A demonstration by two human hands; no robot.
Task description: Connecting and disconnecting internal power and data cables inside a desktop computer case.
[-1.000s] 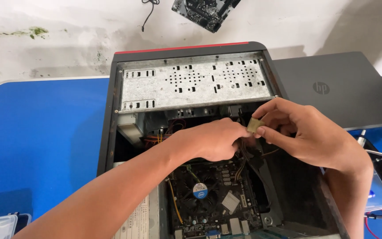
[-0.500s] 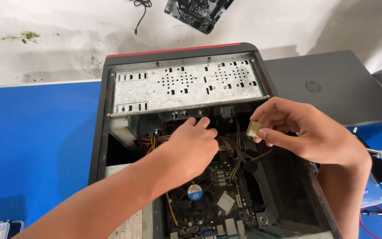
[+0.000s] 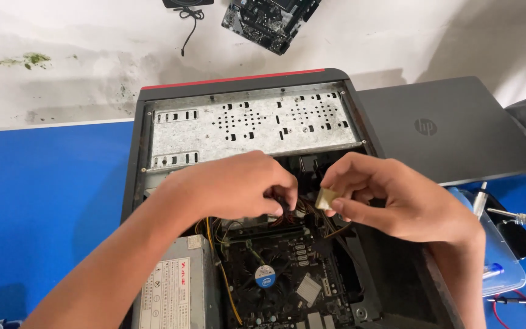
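Note:
An open black desktop computer case (image 3: 134, 152) lies on a blue table, its perforated metal drive cage (image 3: 251, 125) at the far end. My right hand (image 3: 397, 198) pinches a small beige power connector (image 3: 326, 198) over the middle of the case. My left hand (image 3: 232, 186) reaches in beside it, its fingertips closed on the dark cable bundle (image 3: 302, 210) that leads to that connector. Below both hands sits the motherboard with its round black cooler fan (image 3: 265, 277).
A grey power supply (image 3: 175, 286) lies at the case's near left. A closed grey laptop (image 3: 452, 128) rests at the right. A clear plastic box (image 3: 500, 268), a soldering iron (image 3: 522, 217) and red wires lie at the right edge. A loose circuit board (image 3: 269, 21) lies by the wall.
My left hand has come back from deeper in the case to the cables next to the connector. My right hand kept hold of the connector. The view shifted slightly.

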